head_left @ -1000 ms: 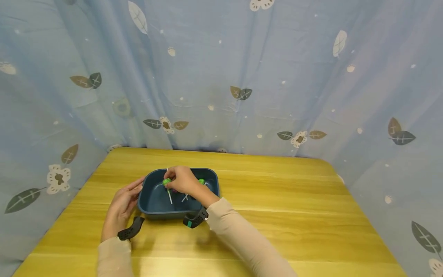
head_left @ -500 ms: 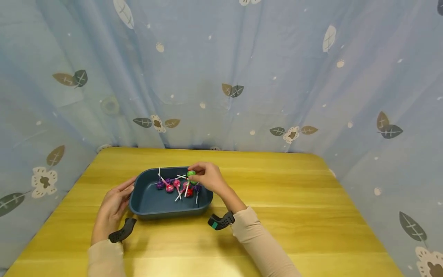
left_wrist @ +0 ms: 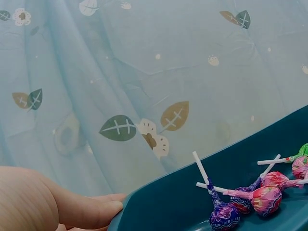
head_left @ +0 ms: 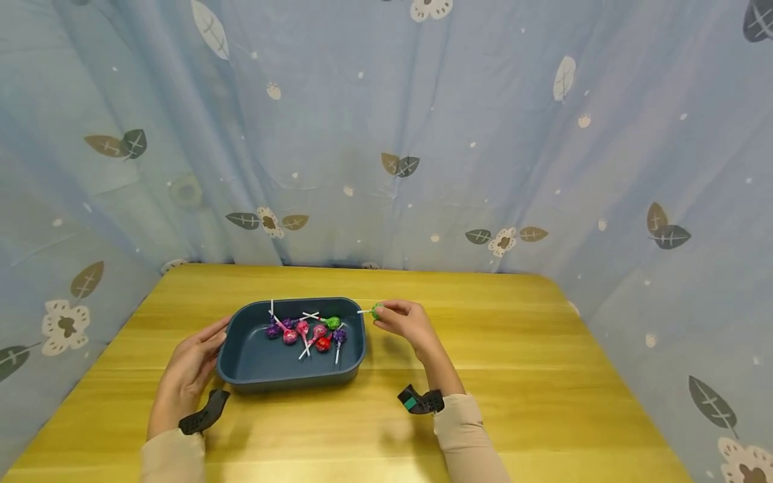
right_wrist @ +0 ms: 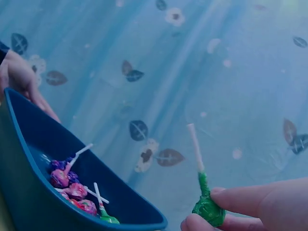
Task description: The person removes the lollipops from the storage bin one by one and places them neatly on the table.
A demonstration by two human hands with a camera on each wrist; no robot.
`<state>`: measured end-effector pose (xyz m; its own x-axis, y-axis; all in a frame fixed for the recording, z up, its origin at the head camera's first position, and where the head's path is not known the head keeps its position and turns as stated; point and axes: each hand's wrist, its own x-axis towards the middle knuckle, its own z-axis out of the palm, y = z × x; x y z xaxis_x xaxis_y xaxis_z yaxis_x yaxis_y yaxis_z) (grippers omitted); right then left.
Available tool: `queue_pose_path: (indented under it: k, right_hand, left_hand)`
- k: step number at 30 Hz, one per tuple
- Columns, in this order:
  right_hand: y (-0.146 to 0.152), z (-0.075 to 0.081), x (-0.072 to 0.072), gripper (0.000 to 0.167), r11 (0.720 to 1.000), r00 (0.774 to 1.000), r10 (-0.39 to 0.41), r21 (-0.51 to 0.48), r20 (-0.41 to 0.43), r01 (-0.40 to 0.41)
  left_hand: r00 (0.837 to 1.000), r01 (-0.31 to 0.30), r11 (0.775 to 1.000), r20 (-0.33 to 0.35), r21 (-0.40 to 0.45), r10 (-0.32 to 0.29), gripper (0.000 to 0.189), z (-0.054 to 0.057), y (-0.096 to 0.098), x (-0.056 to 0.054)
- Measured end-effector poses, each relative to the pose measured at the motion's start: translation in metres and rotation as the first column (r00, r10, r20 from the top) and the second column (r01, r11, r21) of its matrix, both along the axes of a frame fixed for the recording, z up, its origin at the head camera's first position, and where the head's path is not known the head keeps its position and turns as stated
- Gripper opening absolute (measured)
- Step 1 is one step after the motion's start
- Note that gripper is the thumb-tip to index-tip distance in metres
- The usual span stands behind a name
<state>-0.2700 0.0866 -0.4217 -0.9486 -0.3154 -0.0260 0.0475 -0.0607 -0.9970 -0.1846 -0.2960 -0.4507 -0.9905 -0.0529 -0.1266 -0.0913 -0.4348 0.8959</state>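
Just off the right end of the tub [head_left: 290, 384], the right hand [head_left: 410, 327] pinches a green pop [right_wrist: 208, 211] by its wrapped ball, between thumb and fingers. The stick [right_wrist: 194, 144] points left in the head view, back at the tub, so the pop's long axis runs roughly along the tub's own, which lies left to right across the counter [head_left: 513, 376]. Any move of the pop turns on that line: the tip is close by the tub's far right corner, and seen from the right wrist it stands apart from the tub (how high it hangs over the counter, I cannot tell). The right hand is much the nearer to that corner; the left hand [head_left: 188, 365] is at the opposite end, its fingers stretched out and resting against the outside of the tub. Between the two hands, inside the tub, lie purple pops [head_left: 339, 335], pink pops [head_left: 290, 336], a red pop [head_left: 323, 344] and a second green one [head_left: 333, 323], bunched together, some sticks crossing.
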Motion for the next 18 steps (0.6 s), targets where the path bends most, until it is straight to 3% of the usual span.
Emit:
queue_pose_path:
  k: [7, 18]
  right_hand:
    - [0.013, -0.009, -0.001, 0.041, 0.999, 0.998, -0.018, -0.036, 0.057, 0.020]
    - [0.024, -0.019, -0.005, 0.043, 0.998, 0.993, -0.064, 0.006, 0.095, 0.063]
  left_hand:
    - [1.000, 0.002, 1.000, 0.004, -0.006, -0.002, 0.031, -0.001, -0.002, 0.000]
    - [1.000, 0.022, 1.000, -0.020, -0.005, -0.022, 0.032, -0.002, -0.003, 0.000]
